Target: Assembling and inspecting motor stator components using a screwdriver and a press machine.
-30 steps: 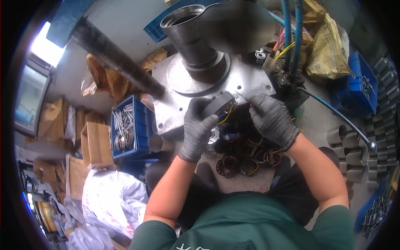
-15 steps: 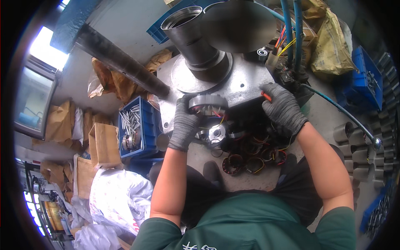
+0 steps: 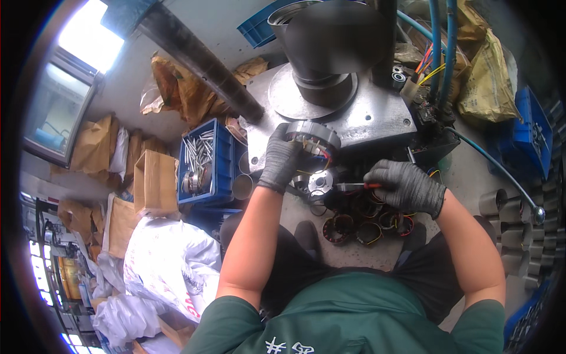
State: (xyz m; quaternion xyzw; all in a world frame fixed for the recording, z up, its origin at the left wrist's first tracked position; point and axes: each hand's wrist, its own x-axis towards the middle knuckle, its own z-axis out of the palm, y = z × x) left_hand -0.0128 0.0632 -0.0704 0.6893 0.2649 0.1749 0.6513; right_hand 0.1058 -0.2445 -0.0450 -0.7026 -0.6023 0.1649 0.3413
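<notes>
My left hand [image 3: 279, 160], in a grey glove, is closed on the left side of a motor stator [image 3: 316, 133]. This metal ring, with red and yellow wires hanging below it, is held at the near edge of the steel press table [image 3: 377, 121]. My right hand [image 3: 411, 186], gloved too, grips a red-handled screwdriver [image 3: 372, 185]. Its shaft points left, towards a round silver motor end cover [image 3: 321, 183] below the stator. The fingertips of my left hand are partly hidden behind the ring. Several wired stators [image 3: 338, 229] lie on the floor between my feet.
A dark steel cylinder [image 3: 321, 88] stands on a round plate on the table. A slanting steel column [image 3: 203, 65] rises at left. The blue bin [image 3: 221, 177] holds metal shafts. At right are a blue hose [image 3: 495, 150] and stacked metal sleeves [image 3: 507, 221].
My right hand has come down nearer my body, and the screwdriver's shaft now shows, pointing left. My left hand still holds the stator, tilted a little differently. The whole view has shifted.
</notes>
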